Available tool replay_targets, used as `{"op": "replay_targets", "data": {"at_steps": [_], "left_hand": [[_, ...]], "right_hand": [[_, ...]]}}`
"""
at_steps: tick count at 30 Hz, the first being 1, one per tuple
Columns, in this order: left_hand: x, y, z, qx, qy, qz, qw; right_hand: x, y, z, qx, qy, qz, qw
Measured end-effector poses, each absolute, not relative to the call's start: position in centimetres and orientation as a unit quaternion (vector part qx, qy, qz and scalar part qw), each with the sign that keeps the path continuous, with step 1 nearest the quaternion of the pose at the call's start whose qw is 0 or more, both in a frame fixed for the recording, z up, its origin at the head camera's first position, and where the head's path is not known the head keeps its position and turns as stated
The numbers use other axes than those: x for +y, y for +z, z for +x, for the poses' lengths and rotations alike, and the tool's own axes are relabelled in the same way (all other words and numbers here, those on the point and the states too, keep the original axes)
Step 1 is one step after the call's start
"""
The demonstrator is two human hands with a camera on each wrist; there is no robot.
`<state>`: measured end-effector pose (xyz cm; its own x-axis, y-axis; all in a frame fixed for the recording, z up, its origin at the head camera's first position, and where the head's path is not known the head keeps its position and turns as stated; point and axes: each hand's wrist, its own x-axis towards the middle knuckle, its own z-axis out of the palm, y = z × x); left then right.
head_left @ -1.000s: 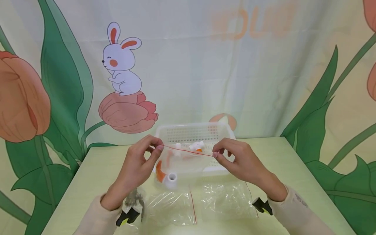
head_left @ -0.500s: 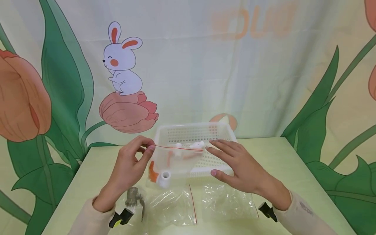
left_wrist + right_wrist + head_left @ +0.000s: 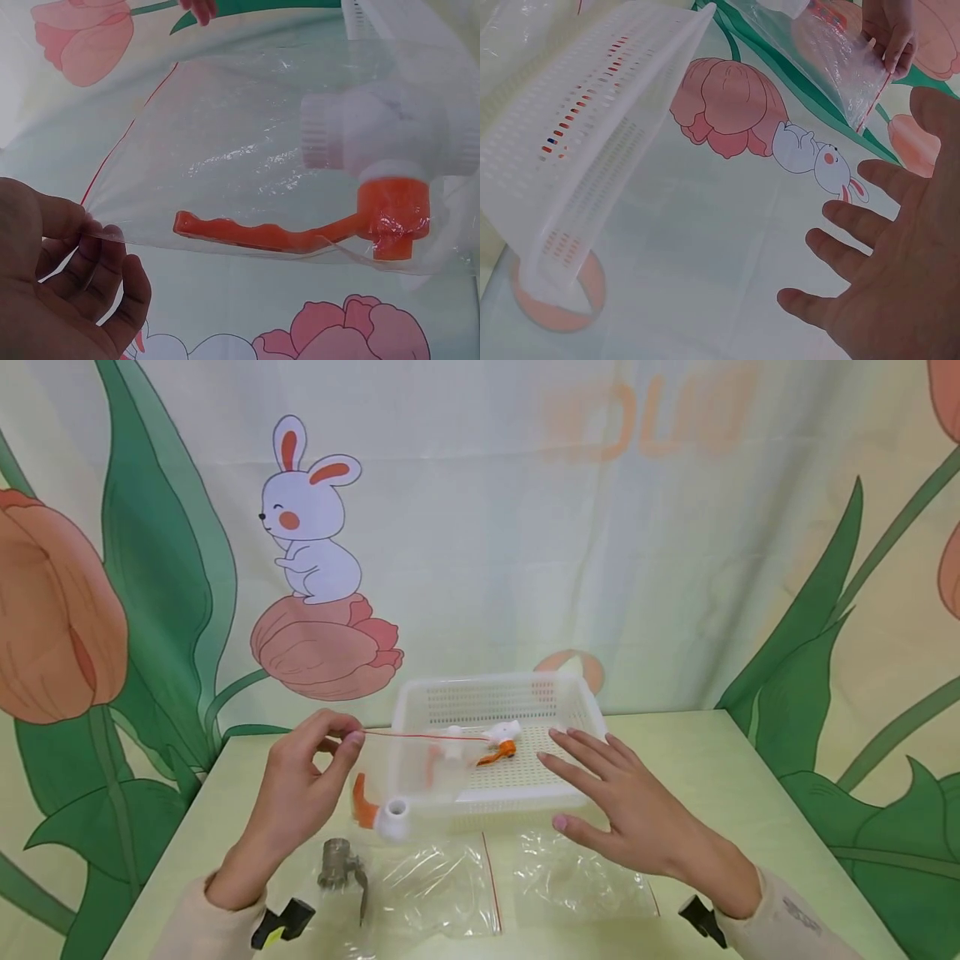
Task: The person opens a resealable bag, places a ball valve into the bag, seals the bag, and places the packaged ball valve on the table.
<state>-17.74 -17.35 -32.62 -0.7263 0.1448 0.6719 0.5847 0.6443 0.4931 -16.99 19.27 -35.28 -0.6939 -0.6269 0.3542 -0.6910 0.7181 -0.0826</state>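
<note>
My left hand [image 3: 300,781] pinches one corner of a clear zip bag [image 3: 225,142] between thumb and fingertip, at the end of its red seal line. The bag hangs from that corner, its red-lined mouth stretched to the right in the head view. Low inside it sits a white plastic ball valve [image 3: 382,135] with an orange lever handle [image 3: 270,235]. To the right, my right hand [image 3: 637,806] hovers with fingers spread and straight, holding nothing. It is apart from the bag, near the right end of the basket.
Behind the bag stands a white slotted basket [image 3: 555,793], with a white-and-orange valve [image 3: 505,735] among the pieces in it. On the table in front lie a grey valve [image 3: 336,862] in clear plastic and two flat clear zip bags, the left bag [image 3: 435,893] and the right bag [image 3: 581,881].
My right hand has let go of the bag's other corner, spread its fingers and drawn back to the right. My left hand has carried the bag leftward.
</note>
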Motion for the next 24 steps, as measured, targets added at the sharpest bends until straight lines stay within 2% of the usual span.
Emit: {"op": "replay_targets", "data": {"at_steps": [24], "left_hand": [[-22.3,-34.6,-19.5,-0.875,-0.342,-0.128,0.317]], "right_hand": [[20.4,-37.5,-16.5,-0.925,0.11,0.34,0.131]]}}
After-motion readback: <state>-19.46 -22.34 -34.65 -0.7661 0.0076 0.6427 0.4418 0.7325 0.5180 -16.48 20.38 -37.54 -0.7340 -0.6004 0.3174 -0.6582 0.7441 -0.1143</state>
